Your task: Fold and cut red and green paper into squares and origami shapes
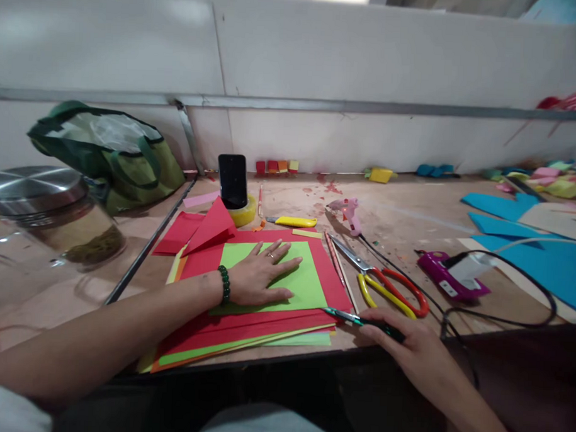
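Note:
My left hand (pixel 262 275) lies flat with fingers spread on a light green paper sheet (pixel 309 273), pressing it over red paper (pixel 194 326). In my right hand (pixel 410 346) is a slim green-and-black tool (pixel 350 316) with a narrow pointed tip; its exact kind I cannot make out. That tip touches or hovers by the green sheet's lower right corner. Beside the stack, large scissors (pixel 366 266) with red and yellow handles lie partly open. A thin stick (pixel 336 262) rests along the stack's right side. Folded red paper (pixel 212 226) sits at its upper left.
Behind the paper are a yellow utility knife (pixel 295 222), a phone (pixel 232 181) by a tape roll (pixel 248 211), and a pink glue gun (pixel 350 215). A purple power strip (pixel 449 275) with cables lies right. A glass jar (pixel 79 234) and green bag (pixel 129 166) stand left.

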A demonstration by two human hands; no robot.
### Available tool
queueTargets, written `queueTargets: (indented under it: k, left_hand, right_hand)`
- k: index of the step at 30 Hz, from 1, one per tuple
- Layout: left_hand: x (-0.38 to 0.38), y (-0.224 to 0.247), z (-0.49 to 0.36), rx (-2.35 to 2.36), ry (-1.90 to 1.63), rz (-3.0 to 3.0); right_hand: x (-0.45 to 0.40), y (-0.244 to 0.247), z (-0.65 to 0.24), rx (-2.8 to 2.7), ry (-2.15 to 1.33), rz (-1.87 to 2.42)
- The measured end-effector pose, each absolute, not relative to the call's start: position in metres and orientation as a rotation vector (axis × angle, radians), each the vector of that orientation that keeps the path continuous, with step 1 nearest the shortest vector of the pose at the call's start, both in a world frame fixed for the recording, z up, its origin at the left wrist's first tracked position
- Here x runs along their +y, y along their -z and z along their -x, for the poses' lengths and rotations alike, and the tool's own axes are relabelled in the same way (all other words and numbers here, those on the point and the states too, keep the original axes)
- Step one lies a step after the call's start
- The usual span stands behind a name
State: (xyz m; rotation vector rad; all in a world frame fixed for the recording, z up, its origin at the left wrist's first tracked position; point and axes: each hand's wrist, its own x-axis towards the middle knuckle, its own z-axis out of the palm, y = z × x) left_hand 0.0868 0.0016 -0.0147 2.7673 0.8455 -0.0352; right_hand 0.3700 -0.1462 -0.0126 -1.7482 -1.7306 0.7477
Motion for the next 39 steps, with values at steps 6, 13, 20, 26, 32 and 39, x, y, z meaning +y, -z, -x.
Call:
queueTargets:
  k: [6,13,20,26,32,39]
  left_hand:
    - [0.001,0.017,-0.083,0.815,0.052,-2.774]
    - [0.000,0.020,-0.083,0.805,0.004,-2.758]
    - [0.000,0.019,-0.083,0.815,0.010,-2.750]
    - [0.000,0.020,-0.083,0.811,-0.001,-2.751]
    - [0.001,0.022,-0.083,0.799,-0.010,-2.750]
    - [0.000,0.018,-0.084,0.825,0.030,-2.749]
  right_hand:
    - [-0.145,0.014,-0.366,-1.661,-0.831,1.746]
    - [-0.144,0.012,-0.371,-1.724,-0.763,1.739]
    - [-0.144,0.012,-0.367,-1.703,-0.807,1.730]
    - [-0.144,0.013,-0.361,-1.733,-0.738,1.725]
    - [-0.145,0.016,-0.354,-1.782,-0.767,1.699]
    - [-0.144,0.014,-0.342,-1.788,-0.925,1.655]
